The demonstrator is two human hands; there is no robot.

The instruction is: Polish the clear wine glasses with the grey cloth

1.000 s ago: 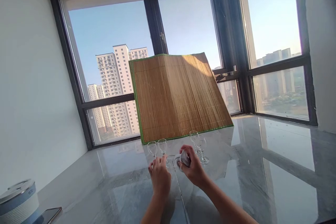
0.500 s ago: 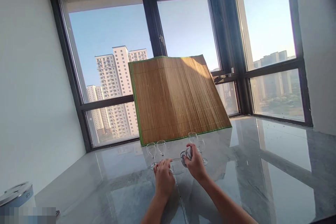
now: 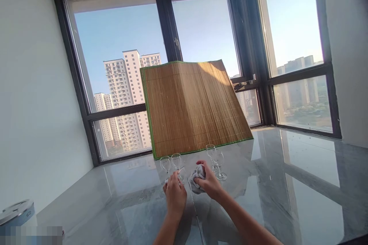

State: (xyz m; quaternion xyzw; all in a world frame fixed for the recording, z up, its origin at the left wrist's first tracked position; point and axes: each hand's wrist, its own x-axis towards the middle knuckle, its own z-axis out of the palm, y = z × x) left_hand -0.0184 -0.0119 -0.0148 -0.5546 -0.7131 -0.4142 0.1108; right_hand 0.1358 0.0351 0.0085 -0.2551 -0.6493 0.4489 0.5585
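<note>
My right hand (image 3: 208, 183) is wrapped round a crumpled grey-white cloth (image 3: 197, 180). To its left, my left hand (image 3: 175, 195) has its fingers closed on a clear stemmed glass (image 3: 181, 170), of which only a faint glinting edge shows past the fingertips. Just beyond my left hand stand two stemmed glasses, a left one (image 3: 165, 164) and a right one (image 3: 176, 160), their lower parts partly hidden by the fingers. Past my right hand, two more stand upright close together, a rear glass (image 3: 211, 151) and a front glass (image 3: 219, 157).
A bamboo mat (image 3: 195, 111) with green edging leans against the window behind the glasses. The glossy grey tiled surface (image 3: 120, 199) reflects the windows. A white and blue container (image 3: 21, 214) stands at the lower left. Dark window frames (image 3: 264, 84) border the surface.
My left hand has shifted slightly left and turned the glass, which earlier showed sideways between my hands. My right hand has moved down and left with the cloth, uncovering the front right glass.
</note>
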